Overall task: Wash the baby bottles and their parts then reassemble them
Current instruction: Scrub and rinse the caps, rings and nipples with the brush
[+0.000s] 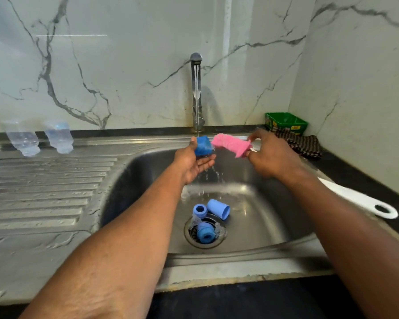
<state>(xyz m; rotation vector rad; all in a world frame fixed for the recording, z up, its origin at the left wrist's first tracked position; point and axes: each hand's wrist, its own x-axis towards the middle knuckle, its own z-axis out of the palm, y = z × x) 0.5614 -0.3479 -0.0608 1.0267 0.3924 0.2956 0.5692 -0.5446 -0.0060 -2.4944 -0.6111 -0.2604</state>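
Note:
My left hand (191, 161) holds a dark blue bottle cap (203, 145) under the running tap (196, 93), and water drips off it into the sink (263, 203). To its right, my right hand (272, 155) grips a pink sponge (230, 145) beside the cap. At the sink's bottom near the drain (195, 240) lie a light blue cap (218, 208) and two blue collar rings (199, 210) (205, 232) with clear teats. Two clear bottles (23, 139) (59, 137) stand upside down on the drainboard at the left.
A white handle with a hole (364, 201) lies on the dark counter to the right of the sink. A green box (286, 123) and a patterned cloth (304, 146) sit in the back right corner. The ribbed drainboard (46, 180) is wet.

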